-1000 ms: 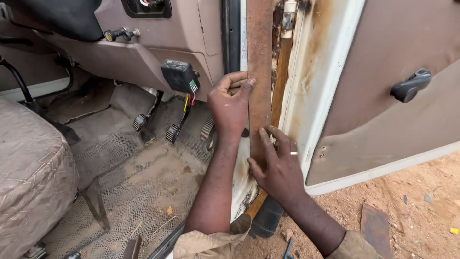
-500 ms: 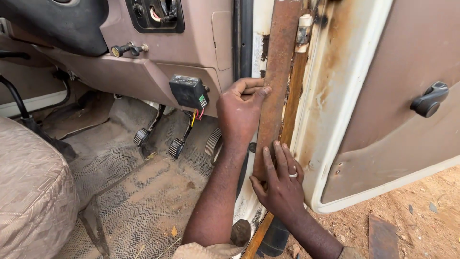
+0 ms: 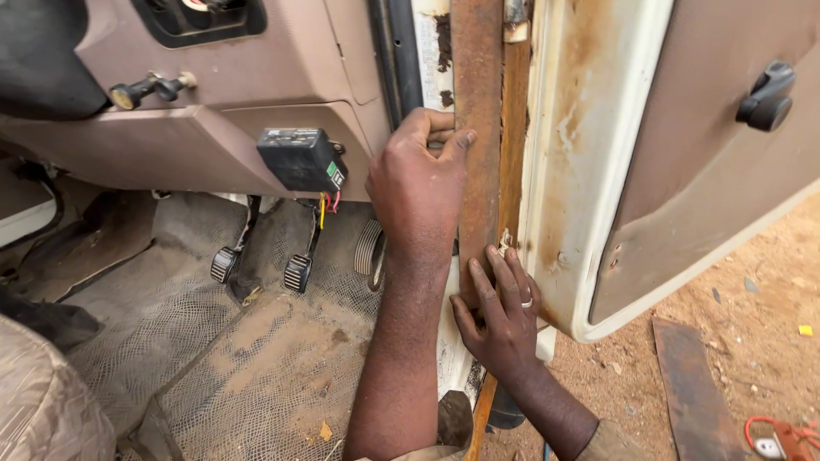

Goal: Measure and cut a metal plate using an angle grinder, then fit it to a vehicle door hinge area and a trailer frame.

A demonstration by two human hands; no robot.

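evidently a rusty metal strip [image 3: 478, 145] is pinned upright against the door pillar [image 3: 427, 60], gripped near mid-height by the left hand [image 3: 418, 192] and pressed flat lower down by the open-fingered right hand [image 3: 504, 320], beside the open door [image 3: 589, 171].

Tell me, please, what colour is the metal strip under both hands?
Rusty reddish-brown metal strip; head view.

Gripping a rusted, rough metal strip [image 3: 477, 128], matt brown. Showing chipped, rust-stained cream paint on the metal door edge [image 3: 572, 171]. Lying matt and smooth: brown plastic dashboard [image 3: 282, 68], glossy black plastic box [image 3: 301, 159]. Looking coarse and dusty: woven mesh floor mat [image 3: 248, 367]. Glinting on one finger: metal ring [image 3: 527, 301].
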